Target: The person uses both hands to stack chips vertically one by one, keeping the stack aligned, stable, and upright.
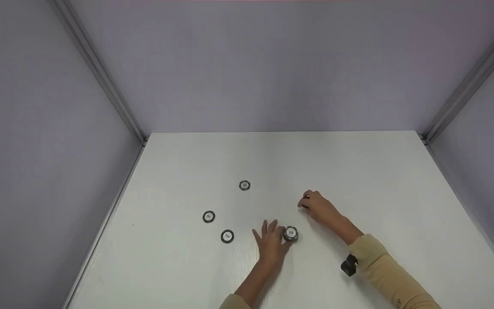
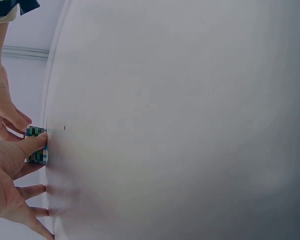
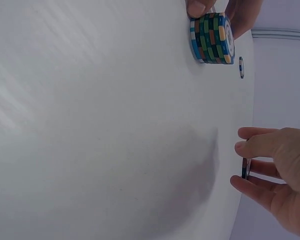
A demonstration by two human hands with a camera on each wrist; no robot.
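Three loose chips [image 1: 227, 236] lie mid-table [image 1: 358, 163]; your left hand [image 1: 269, 244] touches the stack [image 1: 290, 234], fingers spread; your right hand [image 1: 319, 208] pinches one chip [image 3: 246, 168].

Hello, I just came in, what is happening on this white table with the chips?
A person is handling poker chips on a white table. The left hand touches a short stack of chips with its thumb, the other fingers spread flat. The right hand, a little farther back, pinches a single chip on its edge. Three more chips lie flat and apart to the left.
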